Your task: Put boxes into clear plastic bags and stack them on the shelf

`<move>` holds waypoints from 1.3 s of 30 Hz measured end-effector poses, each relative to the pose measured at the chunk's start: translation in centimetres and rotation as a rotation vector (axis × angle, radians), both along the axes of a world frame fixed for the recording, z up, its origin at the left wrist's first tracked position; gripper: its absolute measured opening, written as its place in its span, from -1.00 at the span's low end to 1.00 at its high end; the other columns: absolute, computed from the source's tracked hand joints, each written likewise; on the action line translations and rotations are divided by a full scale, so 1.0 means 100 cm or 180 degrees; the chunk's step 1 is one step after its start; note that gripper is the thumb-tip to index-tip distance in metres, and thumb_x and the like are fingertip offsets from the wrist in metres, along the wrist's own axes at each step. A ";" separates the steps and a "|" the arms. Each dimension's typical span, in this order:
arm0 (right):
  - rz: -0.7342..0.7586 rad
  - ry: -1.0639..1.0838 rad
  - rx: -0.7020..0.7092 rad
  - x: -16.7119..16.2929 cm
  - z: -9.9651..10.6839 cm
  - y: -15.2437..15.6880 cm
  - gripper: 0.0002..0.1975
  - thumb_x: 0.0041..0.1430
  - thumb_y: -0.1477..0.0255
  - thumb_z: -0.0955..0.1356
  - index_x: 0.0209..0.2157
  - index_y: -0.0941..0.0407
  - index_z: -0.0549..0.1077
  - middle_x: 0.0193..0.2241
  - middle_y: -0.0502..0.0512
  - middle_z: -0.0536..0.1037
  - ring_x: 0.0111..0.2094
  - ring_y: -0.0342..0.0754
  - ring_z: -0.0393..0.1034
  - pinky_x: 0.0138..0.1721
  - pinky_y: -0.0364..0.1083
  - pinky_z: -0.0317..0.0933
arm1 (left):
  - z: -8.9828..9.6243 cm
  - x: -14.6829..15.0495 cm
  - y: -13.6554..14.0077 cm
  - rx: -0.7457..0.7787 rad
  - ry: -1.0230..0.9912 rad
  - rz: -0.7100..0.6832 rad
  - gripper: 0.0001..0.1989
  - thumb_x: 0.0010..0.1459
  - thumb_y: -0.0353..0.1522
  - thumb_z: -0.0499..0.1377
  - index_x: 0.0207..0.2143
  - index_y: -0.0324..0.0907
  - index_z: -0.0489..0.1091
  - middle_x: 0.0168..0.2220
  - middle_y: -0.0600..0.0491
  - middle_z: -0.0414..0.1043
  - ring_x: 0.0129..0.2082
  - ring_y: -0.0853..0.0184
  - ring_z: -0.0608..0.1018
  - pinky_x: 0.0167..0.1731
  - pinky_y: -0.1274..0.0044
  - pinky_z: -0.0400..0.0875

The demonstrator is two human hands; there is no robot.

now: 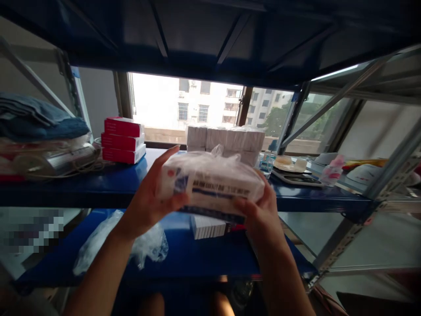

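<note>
Between my two hands is a white box with blue print, wrapped in clear plastic (213, 177); its lettering is blurred. My left hand (161, 193) grips the left end, thumb across the front face. On the right end, my right hand (258, 204) is closed, thumb also on the front. The wrapped box hangs in front of the upper blue shelf's edge, slightly tilted. Behind it, a stack of white boxes (226, 137) under plastic stands on that shelf, its lower part hidden by what I hold.
Three red boxes (122, 141) and folded blue cloth (39, 116) sit at the left of the upper shelf (289, 191). A scale (297, 177) and a pink-topped bottle (333, 171) stand right. Crumpled plastic (149, 243) and small white boxes (208, 227) lie on the lower shelf.
</note>
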State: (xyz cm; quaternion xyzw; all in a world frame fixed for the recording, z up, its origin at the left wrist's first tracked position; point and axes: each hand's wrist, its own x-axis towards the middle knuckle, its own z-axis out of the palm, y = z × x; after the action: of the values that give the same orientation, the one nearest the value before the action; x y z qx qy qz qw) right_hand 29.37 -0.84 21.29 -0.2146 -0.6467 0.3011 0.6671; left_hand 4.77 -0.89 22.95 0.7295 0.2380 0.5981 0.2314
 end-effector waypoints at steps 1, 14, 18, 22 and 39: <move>0.0134 -0.0034 -0.0074 0.001 -0.013 -0.010 -0.35 -0.04 0.14 0.60 0.06 0.03 0.46 -0.17 0.11 0.61 -0.26 0.03 0.54 -0.31 -0.06 0.47 | -0.012 -0.010 -0.016 -0.0057 0.0224 0.0002 -0.12 0.10 -0.12 0.43 0.40 0.09 0.15 0.20 -0.07 0.45 0.11 -0.03 0.57 0.04 0.23 0.61; 0.0933 -0.1409 -0.0783 0.018 -0.136 0.006 -0.40 0.04 0.33 0.61 0.12 0.01 0.49 0.21 0.22 0.44 0.25 0.21 0.33 0.26 0.12 0.20 | -0.147 -0.045 -0.026 -0.0561 0.1201 0.0235 -0.36 0.06 -0.26 0.47 0.19 0.03 0.40 0.17 -0.08 0.41 0.20 0.05 0.47 0.15 0.32 0.45; 0.0771 -0.1646 -0.1127 0.021 -0.192 0.027 -0.45 0.10 0.32 0.57 0.12 0.04 0.49 0.24 0.25 0.42 0.31 0.24 0.26 0.28 0.15 0.20 | -0.210 -0.037 0.004 -0.1004 0.1246 0.0224 -0.39 0.07 -0.26 0.46 0.16 0.00 0.40 0.19 -0.09 0.38 0.21 0.07 0.45 0.19 0.29 0.41; 0.0611 -0.1360 -0.1553 0.016 -0.259 0.045 -0.43 0.04 0.26 0.57 0.08 0.07 0.49 0.18 0.22 0.49 0.22 0.22 0.38 0.21 0.14 0.30 | -0.277 -0.030 0.034 -0.1334 0.1289 0.0335 -0.47 0.04 -0.27 0.47 0.04 -0.07 0.41 0.15 -0.08 0.40 0.17 0.08 0.49 0.18 0.26 0.42; -0.1071 -0.2426 -0.0313 -0.030 -0.251 0.051 -0.88 0.32 0.43 0.38 -0.23 0.04 0.61 0.02 0.24 0.55 0.13 0.19 0.36 0.15 0.23 0.34 | -0.259 0.006 0.051 -0.0789 0.2019 0.0183 -0.58 0.33 -0.47 0.13 0.19 -0.06 0.45 0.03 -0.06 0.52 0.09 0.18 0.52 0.17 0.31 0.44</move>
State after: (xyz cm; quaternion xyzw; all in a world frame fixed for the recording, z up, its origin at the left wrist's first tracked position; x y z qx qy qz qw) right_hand 26.40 4.27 -3.76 -0.4450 -0.7880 0.1175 0.4090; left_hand 5.39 4.20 -2.96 0.8385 0.3894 0.3141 0.2158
